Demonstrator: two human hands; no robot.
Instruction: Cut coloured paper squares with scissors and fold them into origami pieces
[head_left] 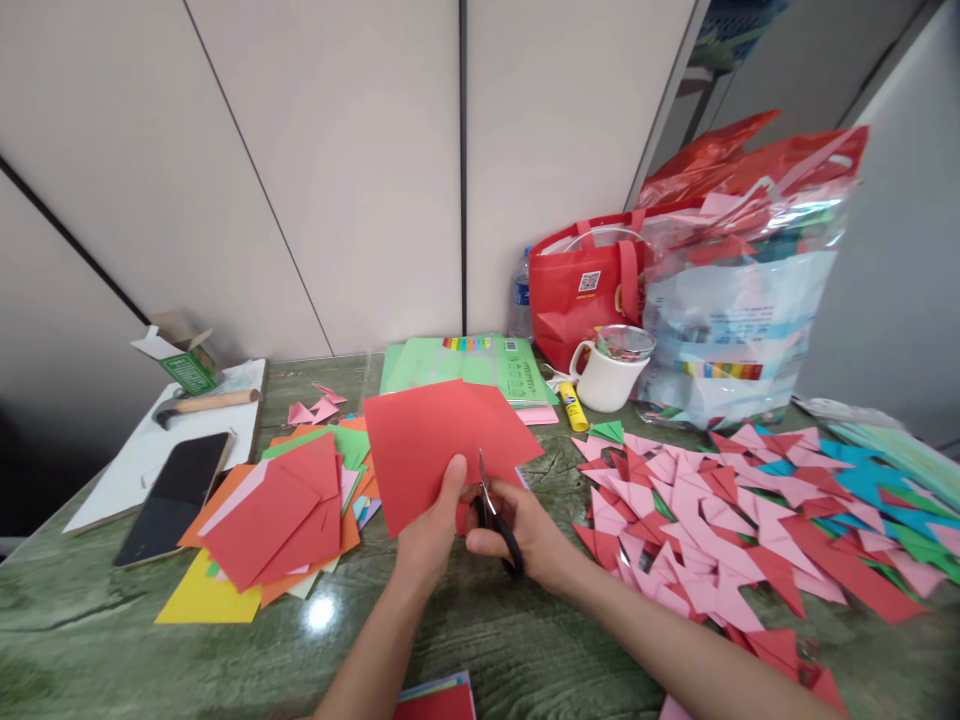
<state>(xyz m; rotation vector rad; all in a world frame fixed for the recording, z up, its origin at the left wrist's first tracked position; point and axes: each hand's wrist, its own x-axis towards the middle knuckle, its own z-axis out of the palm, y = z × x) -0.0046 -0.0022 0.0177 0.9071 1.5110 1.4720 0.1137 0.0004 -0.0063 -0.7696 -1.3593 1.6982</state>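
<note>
My left hand (431,530) pinches the lower edge of a red paper sheet (435,440) and holds it up over the green table (97,620). My right hand (525,535) grips black-handled scissors (495,515). Their blades point up into the sheet's bottom edge, beside my left thumb. To the left lies a loose pile of red, orange, green and yellow sheets (277,520). A wide spread of folded pink, red, blue and green paper triangles (750,520) covers the table on the right.
A phone (176,495) and a hammer (202,403) rest on a white board at the left, near a small open box (184,360). Behind stand a green paper pack (465,365), a yellow glue stick (574,407), a white mug (607,370), a red bag (585,290) and a full plastic bag (742,290).
</note>
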